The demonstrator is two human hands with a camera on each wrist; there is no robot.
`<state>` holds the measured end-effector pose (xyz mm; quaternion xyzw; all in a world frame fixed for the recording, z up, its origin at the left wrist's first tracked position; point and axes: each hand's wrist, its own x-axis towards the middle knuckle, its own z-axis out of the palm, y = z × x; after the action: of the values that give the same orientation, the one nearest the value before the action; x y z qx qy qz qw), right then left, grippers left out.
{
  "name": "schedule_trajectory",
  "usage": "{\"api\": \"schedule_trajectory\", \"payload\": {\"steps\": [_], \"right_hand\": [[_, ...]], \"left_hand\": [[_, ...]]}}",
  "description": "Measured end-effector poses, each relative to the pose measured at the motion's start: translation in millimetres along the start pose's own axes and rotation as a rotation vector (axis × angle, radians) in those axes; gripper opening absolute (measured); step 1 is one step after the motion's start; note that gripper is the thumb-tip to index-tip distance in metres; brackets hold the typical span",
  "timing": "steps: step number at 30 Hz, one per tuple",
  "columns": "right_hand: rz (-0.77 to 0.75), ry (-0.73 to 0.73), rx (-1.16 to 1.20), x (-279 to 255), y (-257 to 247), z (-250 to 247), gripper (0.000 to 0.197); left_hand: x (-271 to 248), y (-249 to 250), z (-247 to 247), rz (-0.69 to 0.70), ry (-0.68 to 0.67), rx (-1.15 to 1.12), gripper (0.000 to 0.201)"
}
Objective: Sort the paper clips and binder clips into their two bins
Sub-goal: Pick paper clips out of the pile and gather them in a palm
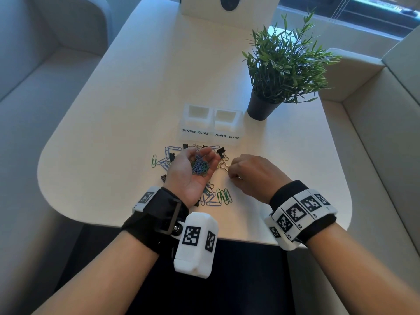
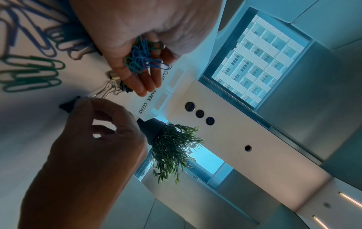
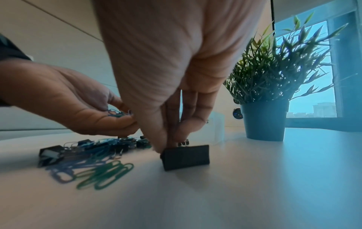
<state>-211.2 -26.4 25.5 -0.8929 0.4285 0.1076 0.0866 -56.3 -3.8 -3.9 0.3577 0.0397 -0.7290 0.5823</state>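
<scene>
My left hand [image 1: 181, 165] is palm up over the pile, its fingers cupped round a bunch of blue and green paper clips [image 1: 200, 167], also seen in the left wrist view [image 2: 142, 59]. My right hand [image 1: 231, 175] is knuckles up just right of it. Its thumb and fingers pinch a black binder clip [image 3: 186, 156] that stands on the white table [image 1: 118, 123]. More paper clips [image 1: 223, 196] and black binder clips [image 1: 220, 151] lie loose around both hands. Behind them stand two white bins, labelled BINDER CLIPS [image 1: 195, 132] on the left and PAPER CLIPS [image 1: 227, 136] on the right.
A potted green plant [image 1: 281, 71] in a dark pot stands right of the bins. A white box [image 1: 227, 10] with round lenses sits at the table's far end. Grey sofas [image 1: 34, 87] flank the table on both sides. The rounded front edge is near my wrists.
</scene>
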Motion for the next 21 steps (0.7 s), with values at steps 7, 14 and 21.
{"api": "schedule_trajectory", "payload": {"steps": [7, 14, 21], "right_hand": [[0.047, 0.092, 0.098, -7.3, 3.1, -1.2, 0.025], [0.061, 0.12, 0.059, -2.4, 0.3, 10.5, 0.017], [0.09, 0.215, 0.09, -3.6, -3.5, 19.3, 0.022]], "left_hand": [[0.1, -1.5, 0.2, 0.0, 0.007, -0.012, 0.033], [0.8, -2.0, 0.6, 0.007, 0.008, -0.02, 0.034], [3.9, -0.9, -1.0, 0.008, 0.001, -0.005, 0.032]]}}
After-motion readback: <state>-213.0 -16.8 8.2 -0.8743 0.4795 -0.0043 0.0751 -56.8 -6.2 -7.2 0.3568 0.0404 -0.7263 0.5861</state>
